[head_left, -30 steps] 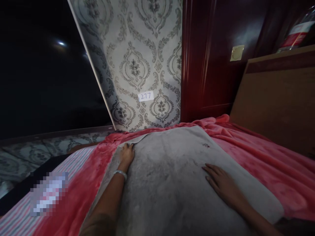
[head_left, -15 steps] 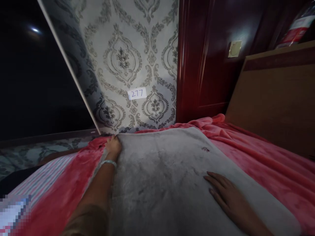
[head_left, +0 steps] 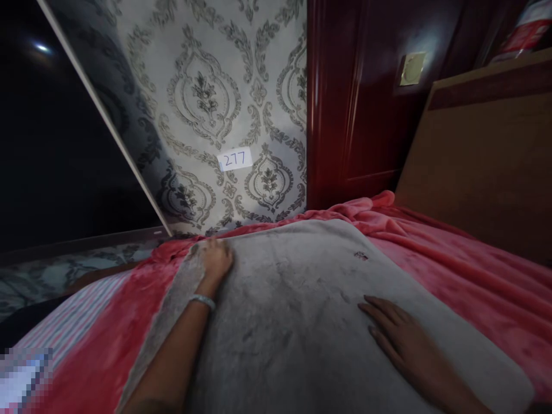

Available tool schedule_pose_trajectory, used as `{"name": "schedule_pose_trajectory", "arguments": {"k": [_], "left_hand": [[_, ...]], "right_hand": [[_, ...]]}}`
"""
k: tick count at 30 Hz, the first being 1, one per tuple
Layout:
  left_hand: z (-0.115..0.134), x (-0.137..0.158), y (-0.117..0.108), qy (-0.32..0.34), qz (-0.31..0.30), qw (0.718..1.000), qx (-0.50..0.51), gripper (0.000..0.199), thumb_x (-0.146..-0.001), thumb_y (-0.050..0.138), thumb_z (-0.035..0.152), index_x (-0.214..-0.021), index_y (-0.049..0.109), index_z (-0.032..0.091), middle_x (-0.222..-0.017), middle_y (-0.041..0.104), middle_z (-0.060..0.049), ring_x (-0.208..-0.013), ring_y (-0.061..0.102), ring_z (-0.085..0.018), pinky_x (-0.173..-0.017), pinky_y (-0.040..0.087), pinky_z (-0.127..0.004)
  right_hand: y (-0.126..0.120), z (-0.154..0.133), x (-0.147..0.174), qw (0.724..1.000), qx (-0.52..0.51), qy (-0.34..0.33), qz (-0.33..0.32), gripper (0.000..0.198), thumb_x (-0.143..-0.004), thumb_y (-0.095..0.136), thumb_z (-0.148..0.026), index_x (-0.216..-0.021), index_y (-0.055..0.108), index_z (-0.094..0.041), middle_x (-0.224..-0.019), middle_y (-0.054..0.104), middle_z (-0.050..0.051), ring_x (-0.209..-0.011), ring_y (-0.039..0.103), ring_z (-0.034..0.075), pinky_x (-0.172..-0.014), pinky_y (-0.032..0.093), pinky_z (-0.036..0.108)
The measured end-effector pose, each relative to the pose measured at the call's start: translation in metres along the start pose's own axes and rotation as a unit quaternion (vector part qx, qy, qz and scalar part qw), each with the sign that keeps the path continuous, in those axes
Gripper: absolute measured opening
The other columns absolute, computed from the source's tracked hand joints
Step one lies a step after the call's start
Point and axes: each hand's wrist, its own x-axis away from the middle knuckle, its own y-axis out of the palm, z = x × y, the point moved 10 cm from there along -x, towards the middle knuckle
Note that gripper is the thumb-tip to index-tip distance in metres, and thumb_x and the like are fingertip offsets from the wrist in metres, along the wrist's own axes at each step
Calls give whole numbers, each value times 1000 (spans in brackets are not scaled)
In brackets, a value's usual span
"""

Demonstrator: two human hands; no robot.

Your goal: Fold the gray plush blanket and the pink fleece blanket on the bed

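Grey cloth (head_left: 276,322), flat over the red blanket (head_left: 435,259)
Likely light, soft, limp; best held by corners. Left hand (head_left: 216,259) near its far-left corner, grip too blurred to tell; right hand (head_left: 403,333) rests on it, grip spread.

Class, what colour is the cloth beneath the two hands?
The cloth is grey, with a small dark motif; the head view shows it best.

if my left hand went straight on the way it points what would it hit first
Your left hand would probably meet the pink blanket beyond the grey cloth, then the patterned wall; depth is unclear.
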Motion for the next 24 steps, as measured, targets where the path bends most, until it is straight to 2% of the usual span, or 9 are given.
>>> {"name": "schedule_pose_trajectory", "arguments": {"k": [3, 5, 7, 12, 15, 17, 19, 22, 24], "left_hand": [[45, 13, 32, 75, -94, 993, -1, 55, -99, 39, 46, -150, 44, 25, -161, 35, -12, -148, 29, -33, -118, 27, -59], [57, 19, 46, 84, -126, 988, -6, 59, -100, 34, 47, -155, 35, 26, -163, 30, -10, -151, 25, -32, -118, 23, -60], [58, 21, 50, 83, -122, 989, -10, 59, -100, 31, 46, -156, 33, 26, -163, 29, -10, -151, 24, -31, -119, 21, -60], [51, 18, 50, 85, -100, 991, -6, 59, -99, 33, 46, -155, 35, 27, -162, 31, -10, -150, 27, -31, -119, 22, -58], [49, 14, 54, 85, -104, 991, 0, 58, -99, 34, 46, -154, 36, 28, -163, 30, -8, -150, 26, -32, -119, 22, -59], [48, 12, 57, 82, -111, 990, 1, 59, -99, 34, 46, -155, 34, 28, -163, 29, -8, -151, 25, -31, -119, 22, -59], [48, 11, 60, 83, -112, 990, 1, 59, -98, 34, 46, -155, 34, 28, -163, 29, -7, -151, 24, -31, -119, 22, -58], [47, 11, 64, 96, -108, 990, 1, 60, -98, 34, 46, -155, 35, 29, -163, 29, -6, -151, 24, -31, -119, 22, -57], [45, 9, 68, 103, -112, 988, 2, 61, -97, 35, 48, -155, 34, 29, -164, 28, -6, -151, 24, -31, -118, 23, -56]], "right_hand": [[0, 2, 1, 1000, 10, -6, 0, 48, -101, 36, -48, -134, 63, -27, -143, 57, 8, -128, 55, 29, -104, 48, 53], [-3, -3, -5, 1000, 10, -20, -6, 49, -101, 36, -46, -139, 59, -26, -147, 53, 9, -133, 51, 29, -107, 45, 53], [-2, -20, -23, 998, -5, -47, -32, 51, -101, 38, -44, -147, 51, -28, -154, 44, 9, -140, 43, 29, -112, 39, 54], [34, -103, -110, 973, -84, -132, -172, 61, -100, 44, -45, -158, 30, -30, -164, 25, 6, -151, 22, 26, -121, 23, 51], [66, -125, -167, 954, -93, -179, -224, 61, -101, 40, -53, -157, 33, -29, -165, 23, 6, -152, 18, 27, -122, 16, 54], [85, -110, -200, 948, -76, -197, -240, 60, -102, 36, -55, -156, 34, -29, -164, 25, 4, -152, 19, 27, -122, 11, 55], [96, -68, -232, 957, -37, -167, -233, 59, -103, 34, -54, -156, 35, -27, -164, 24, 4, -152, 18, 27, -122, 10, 54], [95, 17, -269, 982, 43, -49, -176, 59, -103, 34, -48, -156, 36, -22, -164, 25, 8, -151, 18, 29, -121, 12, 53], [86, 64, -282, 988, 86, 33, -127, 57, -104, 34, -44, -155, 37, -19, -162, 30, 10, -149, 24, 28, -120, 17, 50]]}}
